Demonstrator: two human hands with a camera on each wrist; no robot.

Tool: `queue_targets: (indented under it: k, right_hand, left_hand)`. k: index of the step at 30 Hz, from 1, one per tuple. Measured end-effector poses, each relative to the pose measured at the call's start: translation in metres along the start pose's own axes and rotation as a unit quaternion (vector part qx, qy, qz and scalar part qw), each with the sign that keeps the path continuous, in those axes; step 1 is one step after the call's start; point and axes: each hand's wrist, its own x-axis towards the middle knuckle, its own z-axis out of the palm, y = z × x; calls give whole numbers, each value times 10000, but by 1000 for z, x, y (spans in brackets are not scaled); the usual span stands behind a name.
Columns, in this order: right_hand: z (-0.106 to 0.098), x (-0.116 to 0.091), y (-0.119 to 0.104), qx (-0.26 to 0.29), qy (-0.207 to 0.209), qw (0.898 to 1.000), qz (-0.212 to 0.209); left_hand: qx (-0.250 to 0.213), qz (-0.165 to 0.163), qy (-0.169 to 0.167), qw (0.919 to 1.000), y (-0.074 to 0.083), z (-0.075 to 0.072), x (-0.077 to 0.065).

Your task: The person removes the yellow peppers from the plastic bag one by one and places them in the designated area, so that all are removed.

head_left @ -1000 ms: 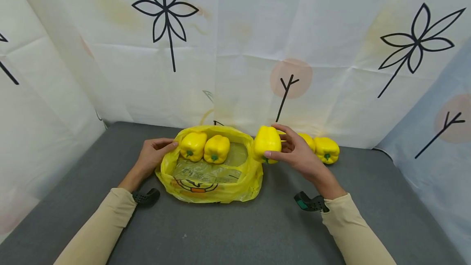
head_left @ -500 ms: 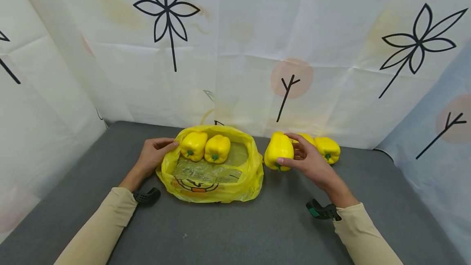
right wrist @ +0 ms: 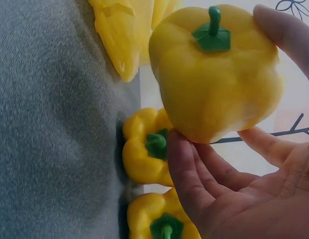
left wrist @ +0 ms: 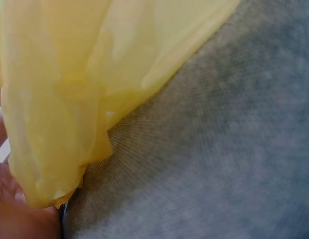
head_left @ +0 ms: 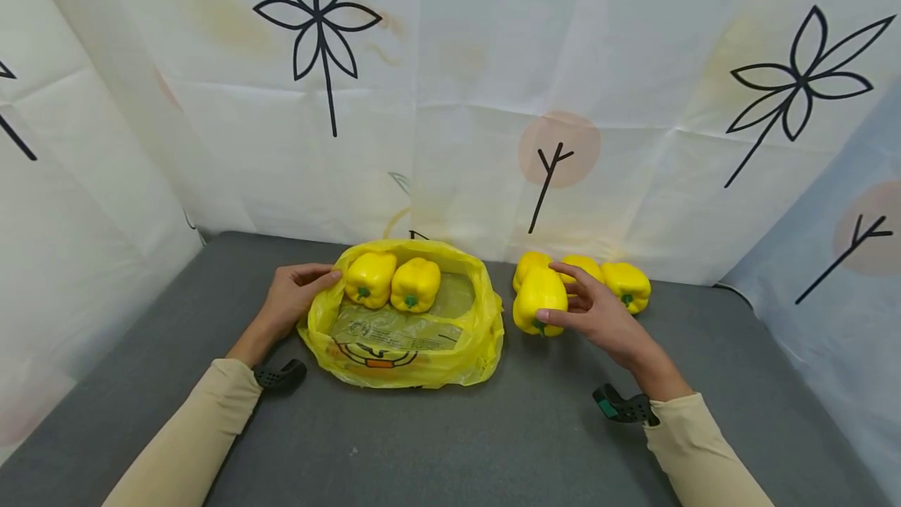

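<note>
A: What is being held by the hands?

B: They are well apart. The left rim of a yellow bag (head_left: 422, 370) is pinched by the left hand (head_left: 290, 296). A yellow pepper (head_left: 540, 300) is gripped between the thumb and fingers of the right hand (head_left: 601, 315), its green stem turned toward the near side.

A: Where is that pepper held?

B: Just to the right of the bag, on the near side of three loose peppers (head_left: 629, 285). The leftmost of those is partly hidden by it, and the middle one is partly covered by the right hand. Whether the tabletop (head_left: 422, 444) is touched by the held pepper cannot be told.

A: And what is contained in the bag?

B: Two bagged peppers (head_left: 416, 285) are seen side by side toward the far left, stems facing near. The mouth is spread wide, and the near wall is printed with dark lines and an orange patch.

A: What is seen around them?

B: A pale backdrop (head_left: 479, 61) printed with black flowers is hung at the far edge. Beige sleeves (head_left: 183, 436) and dark wristbands (head_left: 281, 376) are worn.
</note>
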Motion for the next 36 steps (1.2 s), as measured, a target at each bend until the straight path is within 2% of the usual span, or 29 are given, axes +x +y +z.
queue_targets:
  k: [11,19,36]
  right_hand:
    - [-6,1,7,-103,-488,9987,52]
    - [-8,0,8,-320,-773,9961,264]
    - [-7,8,19,-746,-710,9926,645]
  left_hand:
    - [-69,12,-71,10000,1,-1,-2]
    - [-97,48,-90,9999,0,-1,-1]
    - [-43,24,-54,10000,2,0,0]
